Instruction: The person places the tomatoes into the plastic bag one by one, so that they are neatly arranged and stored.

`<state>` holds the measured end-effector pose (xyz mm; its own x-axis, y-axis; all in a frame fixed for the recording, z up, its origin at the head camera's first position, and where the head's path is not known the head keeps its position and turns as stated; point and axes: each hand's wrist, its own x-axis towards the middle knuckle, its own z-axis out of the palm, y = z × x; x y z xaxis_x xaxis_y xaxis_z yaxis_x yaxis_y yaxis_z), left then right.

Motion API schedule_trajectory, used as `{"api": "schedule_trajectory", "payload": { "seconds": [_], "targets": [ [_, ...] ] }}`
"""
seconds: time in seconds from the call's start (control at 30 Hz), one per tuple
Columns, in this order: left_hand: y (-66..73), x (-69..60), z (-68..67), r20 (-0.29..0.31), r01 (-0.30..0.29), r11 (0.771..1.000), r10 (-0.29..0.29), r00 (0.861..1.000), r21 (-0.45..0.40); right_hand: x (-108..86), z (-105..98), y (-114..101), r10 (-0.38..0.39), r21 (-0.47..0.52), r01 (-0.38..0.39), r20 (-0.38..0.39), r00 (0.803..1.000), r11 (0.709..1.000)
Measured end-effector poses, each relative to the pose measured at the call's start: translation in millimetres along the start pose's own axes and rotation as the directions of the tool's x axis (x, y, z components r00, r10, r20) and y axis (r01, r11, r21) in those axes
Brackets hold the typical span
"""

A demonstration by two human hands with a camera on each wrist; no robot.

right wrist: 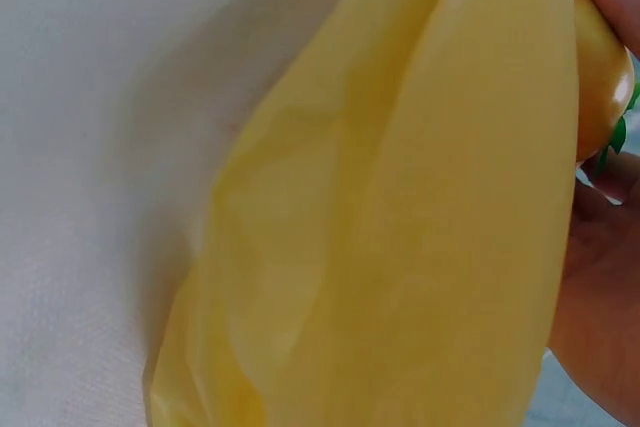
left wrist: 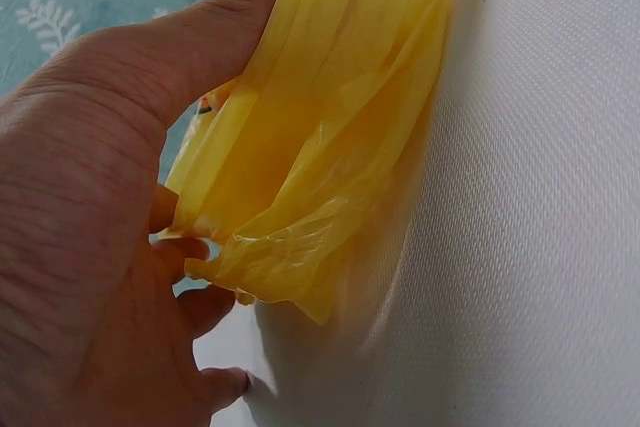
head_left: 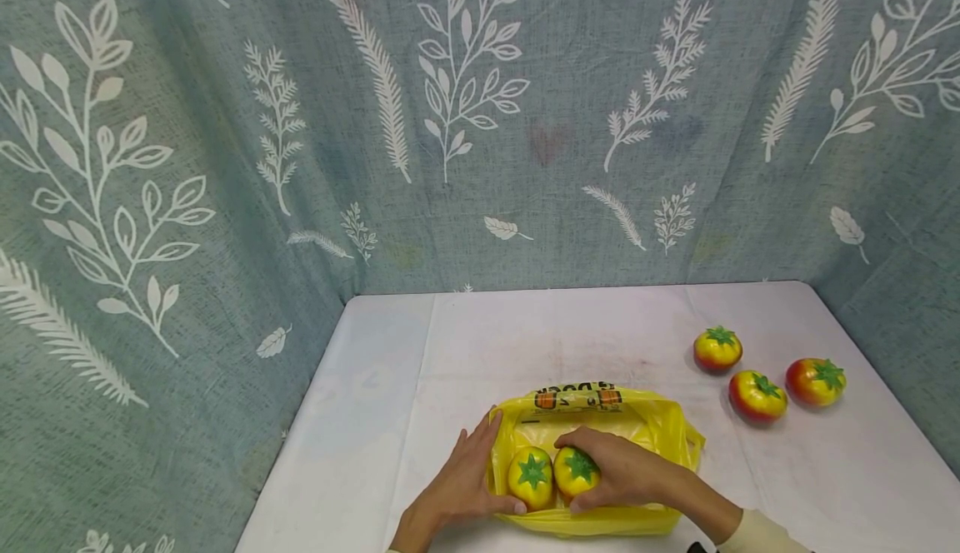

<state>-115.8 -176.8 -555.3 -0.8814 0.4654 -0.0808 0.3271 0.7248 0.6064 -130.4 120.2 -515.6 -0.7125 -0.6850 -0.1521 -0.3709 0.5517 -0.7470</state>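
Note:
A yellow plastic bag lies with its mouth open near the table's front. My left hand holds the bag's left side, its thumb over the front rim and its fingers along the outside; the left wrist view shows the same hand against the bag. Inside, at the left end, sits one glossy artificial tomato, yellow with a green star-shaped top. Right beside it my right hand grips a second tomato between thumb and fingers. In the right wrist view the bag hides part of that tomato.
Three more red-and-yellow tomatoes, one at the back, one in front and one farther right, lie on the white-covered table. A grey-green leaf-patterned curtain encloses the back and sides.

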Motion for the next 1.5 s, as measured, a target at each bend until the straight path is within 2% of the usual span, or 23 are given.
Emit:
{"api": "schedule_trajectory", "payload": {
  "seconds": [0.57, 1.0, 1.5],
  "targets": [
    [0.4, -0.5, 0.1, -0.003, -0.007, 1.0, 0.007, 1.0, 0.005, 0.1, 5.6, 7.6, -0.007, -0.005, 0.007, 0.037, 0.999, 1.0],
    [0.3, 0.4, 0.8, 0.004, 0.005, 1.0, -0.005, 1.0, -0.005, -0.4, 5.5, 7.9, 0.017, -0.011, -0.016, 0.06, 0.998, 1.0],
    [-1.0, 0.3, 1.0, 0.005, 0.007, 1.0, -0.007, 1.0, -0.006, -4.4, -3.6, -1.8, 0.042, -0.069, -0.04, 0.021, 0.999, 0.997]
  ]
}}
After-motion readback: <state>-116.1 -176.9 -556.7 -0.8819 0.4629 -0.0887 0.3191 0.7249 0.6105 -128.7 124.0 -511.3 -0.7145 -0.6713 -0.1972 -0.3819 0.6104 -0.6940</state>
